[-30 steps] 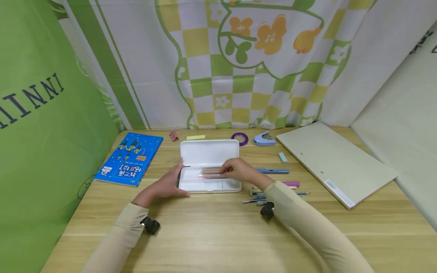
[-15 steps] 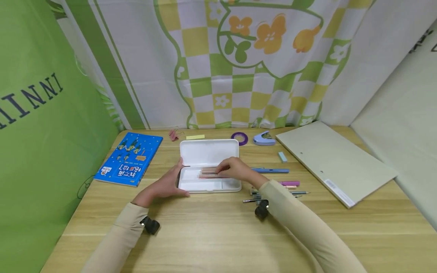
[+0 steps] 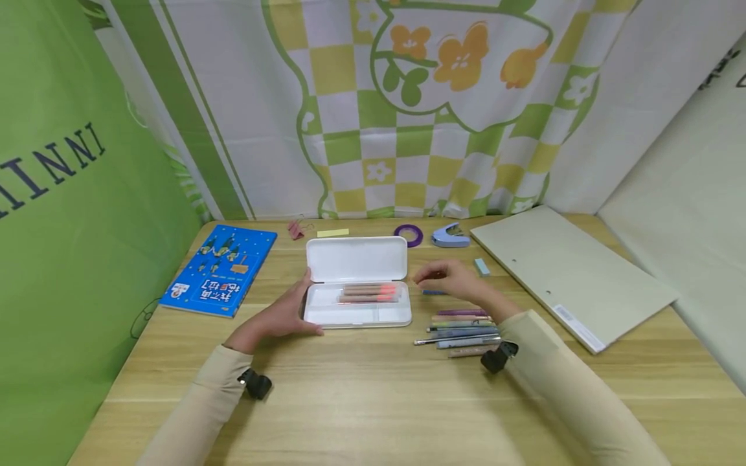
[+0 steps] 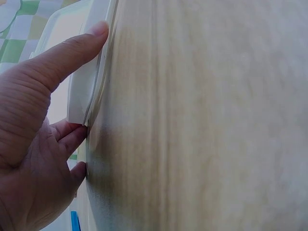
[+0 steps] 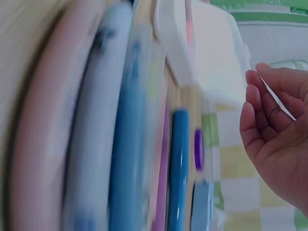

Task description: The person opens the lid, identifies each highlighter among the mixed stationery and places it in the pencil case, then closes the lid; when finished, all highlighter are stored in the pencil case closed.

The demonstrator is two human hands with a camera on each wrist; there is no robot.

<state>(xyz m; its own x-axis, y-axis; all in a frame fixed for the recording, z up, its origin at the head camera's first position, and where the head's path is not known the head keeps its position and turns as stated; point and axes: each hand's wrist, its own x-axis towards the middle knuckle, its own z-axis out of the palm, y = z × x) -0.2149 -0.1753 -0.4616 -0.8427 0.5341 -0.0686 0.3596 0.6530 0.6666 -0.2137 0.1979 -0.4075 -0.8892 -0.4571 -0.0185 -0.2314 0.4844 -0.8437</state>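
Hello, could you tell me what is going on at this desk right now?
A person sits at a wooden table with an open white pencil case in front of them. The left hand rests against the case's left end. A few pens lie inside it. The right hand hovers empty to the right of the case, over a blue pen, with a row of loose pens on the table just nearer the person. A blue book lies at the left.

Lettering on the green backdrop
Dark capitals "INNI" on the green cloth [image 3: 70,213] at nine o'clock; the blue book [image 3: 220,270] cover print is unreadable
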